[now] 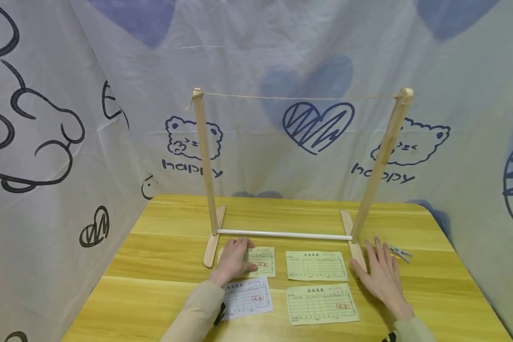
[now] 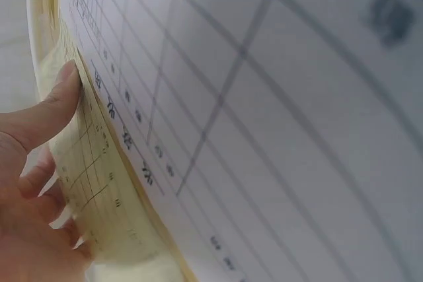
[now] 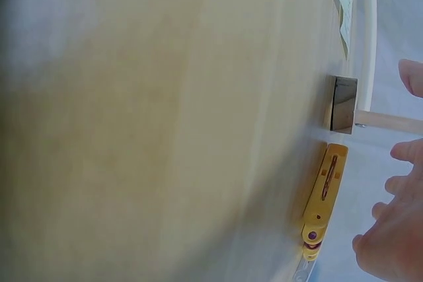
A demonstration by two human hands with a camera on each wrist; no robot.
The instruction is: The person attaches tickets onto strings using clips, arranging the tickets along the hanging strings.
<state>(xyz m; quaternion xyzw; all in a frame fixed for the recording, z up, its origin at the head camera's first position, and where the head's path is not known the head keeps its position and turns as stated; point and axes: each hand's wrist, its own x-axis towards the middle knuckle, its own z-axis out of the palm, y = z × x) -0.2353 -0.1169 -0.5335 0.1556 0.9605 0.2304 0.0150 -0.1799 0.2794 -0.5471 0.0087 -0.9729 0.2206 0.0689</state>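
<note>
My left hand (image 1: 235, 259) rests over the left part of a yellow printed slip (image 1: 262, 256), with the thumb near its red stamp. Close in the left wrist view are that yellow slip (image 2: 112, 222), touched by the thumb, and a white printed slip (image 2: 264, 110). On the table, the white slip (image 1: 248, 299) lies just below my left hand. My right hand (image 1: 382, 275) has its fingers spread beside the stand's right foot, holding nothing. Small clothespins (image 1: 401, 254), partly hidden, lie by its fingertips; a yellow clothespin (image 3: 325, 193) shows in the right wrist view.
Two more yellow slips, an upper one (image 1: 316, 266) and a lower stamped one (image 1: 322, 304), lie between my hands. Behind them stands a wooden frame with a left post (image 1: 206, 166), a right post (image 1: 380, 166), a string (image 1: 299, 98) across the top and a white bar (image 1: 282, 234) low down.
</note>
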